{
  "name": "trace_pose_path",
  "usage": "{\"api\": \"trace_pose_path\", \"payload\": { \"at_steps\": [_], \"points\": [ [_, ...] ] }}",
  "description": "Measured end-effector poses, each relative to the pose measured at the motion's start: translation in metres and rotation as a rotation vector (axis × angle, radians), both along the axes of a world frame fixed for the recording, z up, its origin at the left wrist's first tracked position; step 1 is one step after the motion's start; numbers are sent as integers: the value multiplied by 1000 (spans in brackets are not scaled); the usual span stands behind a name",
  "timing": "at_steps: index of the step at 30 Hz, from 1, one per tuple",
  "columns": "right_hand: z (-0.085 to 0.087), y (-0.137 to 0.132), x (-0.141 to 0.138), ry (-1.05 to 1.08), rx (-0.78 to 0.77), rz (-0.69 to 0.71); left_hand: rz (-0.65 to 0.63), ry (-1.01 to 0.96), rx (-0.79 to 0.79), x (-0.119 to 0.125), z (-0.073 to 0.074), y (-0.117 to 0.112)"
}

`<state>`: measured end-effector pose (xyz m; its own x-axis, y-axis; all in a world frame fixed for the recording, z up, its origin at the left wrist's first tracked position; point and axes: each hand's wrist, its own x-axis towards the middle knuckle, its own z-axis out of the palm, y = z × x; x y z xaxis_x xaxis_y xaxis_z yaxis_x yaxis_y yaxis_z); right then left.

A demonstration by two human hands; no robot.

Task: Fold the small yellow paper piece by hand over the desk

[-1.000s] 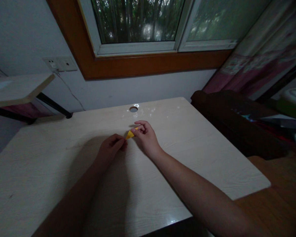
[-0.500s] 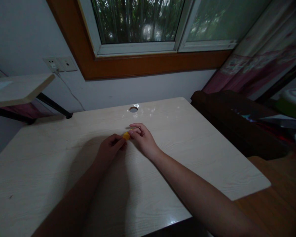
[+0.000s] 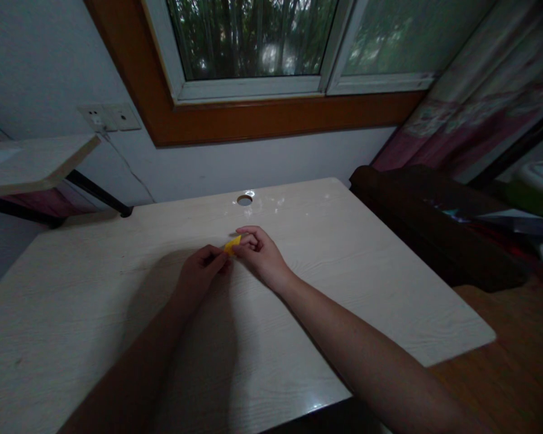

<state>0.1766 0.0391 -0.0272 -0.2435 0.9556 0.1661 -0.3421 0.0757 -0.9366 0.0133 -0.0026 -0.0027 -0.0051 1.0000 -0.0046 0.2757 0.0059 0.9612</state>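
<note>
At far left a shelf [image 3: 40, 172] stands on black legs at the back of the table [image 3: 371, 283]. Right of it and nearer, the left hand [image 3: 201, 268] is in shadow, its thumb and fingers pinched together on the near left end of a small yellow piece [image 3: 233, 244]. The piece is between the two hands, over the middle of the table; it looks thin and folded, like paper, though it is too small to be sure. Whether it touches the tabletop I cannot tell. Just beyond it is a round hole [image 3: 245, 200] in the table. The right hand [image 3: 265, 256] has its thumb and a curled finger closed on the right side of the piece, the forefinger stretched out above, apart from it.

The step in hand seems to be shaping or creasing the piece. The next move, I judge, calls for a steady left pinch and light, exact pressure from the right fingers, since something so small could slip or crumple.
</note>
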Motion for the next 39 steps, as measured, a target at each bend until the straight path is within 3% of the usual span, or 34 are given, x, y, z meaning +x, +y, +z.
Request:
{"api": "trace_pose_path", "payload": {
  "at_steps": [8,15,21,25,28,32,36,39],
  "points": [
    [0,1,0,-24,27,-10,-35,-26,21,0,-2,1],
    [0,0,1,-110,49,-13,71,-4,76,-2,-5,1],
    [6,-3,5,-310,240,-230,175,106,289,-5,-4,1],
    [7,-7,4,-247,152,-96,190,238,432,-6,-1,-1],
    [5,-9,2,-194,168,24,169,354,530,-6,-1,-1],
    [3,-9,1,-282,294,-30,118,441,673,-5,-4,0],
    [5,-8,4,-338,337,-87,94,368,682,-4,-6,-1],
    [6,-8,5,-327,343,-100,88,158,562,-3,-4,-3]
  ]
}}
